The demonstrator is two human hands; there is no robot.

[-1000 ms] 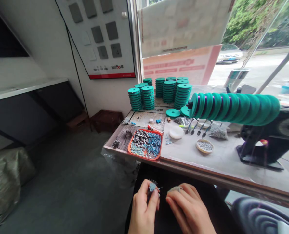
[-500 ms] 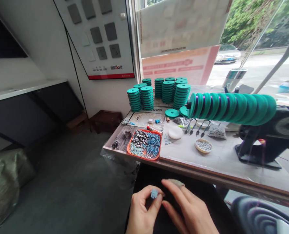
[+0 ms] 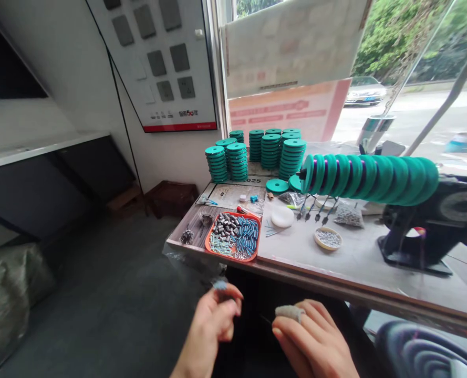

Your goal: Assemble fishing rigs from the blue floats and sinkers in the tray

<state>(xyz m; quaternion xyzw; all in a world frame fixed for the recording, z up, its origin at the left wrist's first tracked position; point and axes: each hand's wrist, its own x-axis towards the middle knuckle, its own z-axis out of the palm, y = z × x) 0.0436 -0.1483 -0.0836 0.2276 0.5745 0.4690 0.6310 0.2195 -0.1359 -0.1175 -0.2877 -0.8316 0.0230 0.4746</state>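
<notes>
My left hand (image 3: 217, 315) is closed, in front of the table, round a small light-blue bundle (image 3: 219, 285) of what look like thin pieces; only their ends show above the fingers. To its right, and apart from it, my right hand (image 3: 310, 333) is held in a pinch. A faint thin line juts left from those fingertips, too fine to name. One right finger wears a grey wrap (image 3: 290, 313). Nearest on the table is an orange tray (image 3: 207, 242) with dark metal cylinders (image 3: 226, 226), blue striped pieces (image 3: 249, 231) and pale green ones (image 3: 219, 245).
Stacks of green discs (image 3: 237, 160) stand at the back. A black machine (image 3: 410, 226) carries a row of green discs (image 3: 369, 178) over the table's right side. A shallow dish (image 3: 328, 239) of small grey pieces and a white round lid (image 3: 282, 216) lie between.
My hands have moved apart. The left went left and up with the blue bundle; the right shifted slightly right, and its outstretched fingers have curled into a pinch.
</notes>
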